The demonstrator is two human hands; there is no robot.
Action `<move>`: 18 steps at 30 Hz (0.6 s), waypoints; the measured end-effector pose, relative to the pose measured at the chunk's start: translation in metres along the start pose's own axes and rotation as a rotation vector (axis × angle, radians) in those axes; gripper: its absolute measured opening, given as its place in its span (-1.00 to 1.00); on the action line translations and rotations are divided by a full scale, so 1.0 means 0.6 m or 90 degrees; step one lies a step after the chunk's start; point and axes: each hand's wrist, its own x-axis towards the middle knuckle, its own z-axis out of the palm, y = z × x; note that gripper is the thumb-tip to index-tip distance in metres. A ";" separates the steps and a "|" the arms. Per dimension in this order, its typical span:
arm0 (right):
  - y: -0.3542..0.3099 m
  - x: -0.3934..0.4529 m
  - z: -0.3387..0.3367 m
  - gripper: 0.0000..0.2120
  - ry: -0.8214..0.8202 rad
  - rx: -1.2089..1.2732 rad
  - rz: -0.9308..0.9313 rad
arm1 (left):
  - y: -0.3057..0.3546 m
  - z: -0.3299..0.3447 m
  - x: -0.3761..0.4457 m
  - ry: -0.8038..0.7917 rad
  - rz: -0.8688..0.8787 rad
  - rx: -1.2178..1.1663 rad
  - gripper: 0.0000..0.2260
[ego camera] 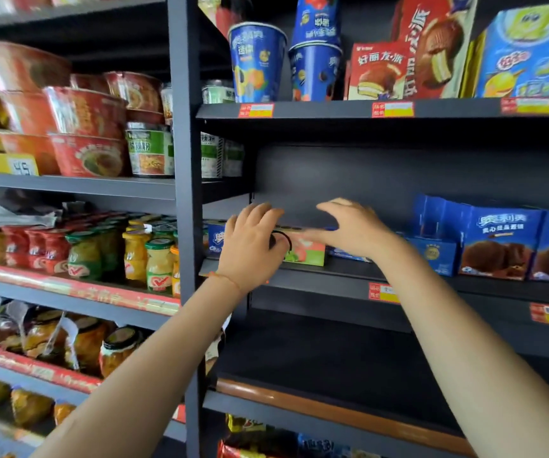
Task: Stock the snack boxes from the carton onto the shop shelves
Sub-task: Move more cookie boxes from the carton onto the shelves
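A pink-and-green snack box lies on its side on the middle shelf of the dark metal rack, at the left end of that shelf, close to the upright post. Both hands are on it. The left hand covers the box's left part with fingers curled over its top edge, gripping it. The right hand lies over the box's right part, fingers fairly straight and close together, pressing on the top; it is blurred, so the fingertips are hard to read. A thin red string circles the left wrist.

Just right of the box, a flat blue box rests on the same shelf, and further right stand blue chocolate-biscuit boxes in a row. The shelf above carries blue paper cups, red pie boxes and a blue-and-yellow box. The rack to the left holds red instant-noodle bowls above jars of preserved fruit.
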 end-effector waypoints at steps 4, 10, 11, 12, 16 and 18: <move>0.061 -0.011 0.017 -0.30 -0.045 -0.033 0.099 | -0.011 0.019 0.026 -0.170 -0.007 0.069 -0.45; 0.085 -0.020 0.037 -0.61 0.022 -0.098 0.063 | -0.031 0.041 0.039 -0.146 -0.025 0.113 -0.51; 0.083 -0.020 0.039 -0.61 0.025 -0.104 0.057 | -0.029 0.042 0.043 -0.158 -0.028 0.108 -0.52; 0.081 -0.020 0.040 -0.61 0.029 -0.099 0.051 | -0.026 0.043 0.048 -0.171 -0.031 0.103 -0.53; 0.076 -0.016 0.038 -0.59 0.030 -0.063 0.044 | -0.022 0.052 0.068 -0.197 -0.044 0.087 -0.56; 0.079 -0.013 0.038 -0.59 0.029 -0.062 0.053 | -0.021 0.060 0.079 -0.215 -0.054 0.082 -0.58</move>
